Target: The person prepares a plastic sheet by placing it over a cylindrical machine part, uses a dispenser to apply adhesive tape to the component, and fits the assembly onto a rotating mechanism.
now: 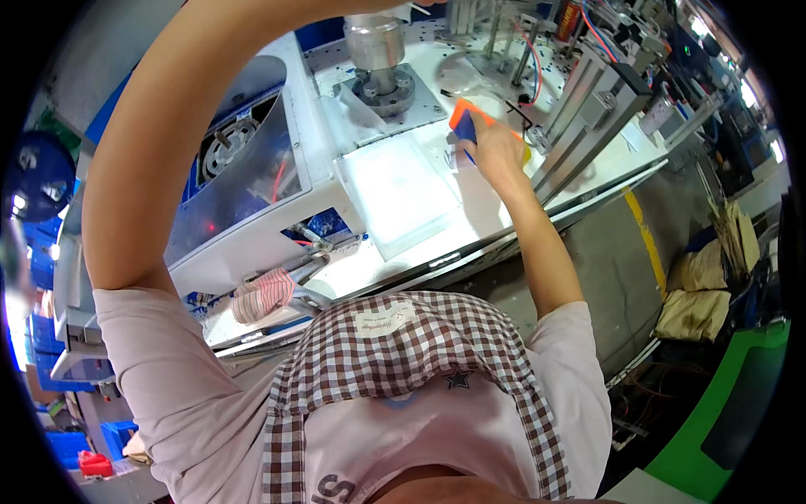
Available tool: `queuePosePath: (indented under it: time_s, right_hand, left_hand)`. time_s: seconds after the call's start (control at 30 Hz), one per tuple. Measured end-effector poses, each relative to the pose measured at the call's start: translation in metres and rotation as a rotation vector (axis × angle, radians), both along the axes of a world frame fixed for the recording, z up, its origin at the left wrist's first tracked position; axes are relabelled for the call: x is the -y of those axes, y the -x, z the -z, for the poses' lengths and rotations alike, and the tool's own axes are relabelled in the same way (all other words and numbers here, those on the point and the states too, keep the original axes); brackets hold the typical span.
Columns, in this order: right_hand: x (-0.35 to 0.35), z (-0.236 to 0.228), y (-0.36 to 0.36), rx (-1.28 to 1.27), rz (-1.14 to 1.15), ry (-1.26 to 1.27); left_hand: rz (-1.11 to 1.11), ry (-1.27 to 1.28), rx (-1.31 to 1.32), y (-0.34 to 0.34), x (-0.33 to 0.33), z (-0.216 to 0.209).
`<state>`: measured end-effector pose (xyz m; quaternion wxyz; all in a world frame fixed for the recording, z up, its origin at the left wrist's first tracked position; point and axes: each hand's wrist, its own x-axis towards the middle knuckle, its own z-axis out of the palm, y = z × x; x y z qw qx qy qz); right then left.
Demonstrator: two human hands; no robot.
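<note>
White worktable [483,206], grey floor [600,252]; right hand [501,153] pinching orange-blue piece [464,123]; left hand [407,3] cropped, grip unclear.

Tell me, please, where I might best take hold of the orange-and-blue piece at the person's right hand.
Probably pinch the orange-and-blue piece by its far orange edge, coming from the far side: that edge sticks out past the right hand, which covers part of the rest.

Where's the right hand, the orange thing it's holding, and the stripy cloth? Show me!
Right hand [499,154]: head view, on the back of the hand.
Orange thing [461,107]: head view, on its upper left corner.
Stripy cloth [267,296]: head view, on its striped middle.
</note>
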<state>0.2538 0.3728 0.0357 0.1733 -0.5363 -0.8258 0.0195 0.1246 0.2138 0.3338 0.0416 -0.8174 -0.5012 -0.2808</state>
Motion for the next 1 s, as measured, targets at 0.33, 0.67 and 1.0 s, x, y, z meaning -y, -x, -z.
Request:
queuePosePath:
  time_s: [0.33,0.67,1.0]
  right_hand:
    - [0.048,-0.052,-0.006,-1.770,-0.871,0.747]
    - [0.034,-0.061,0.041,-1.779,-1.225,0.954]
    - [-0.031,-0.066,0.021,-1.942,-0.756,0.650]
  left_hand:
    - [-0.244,0.322,0.165,0.003,-0.025,0.007]
    - [-0.051,0.356,0.319,0.047,-0.035,0.016]
    - [-0.131,0.216,0.366,0.048,-0.040,0.056]
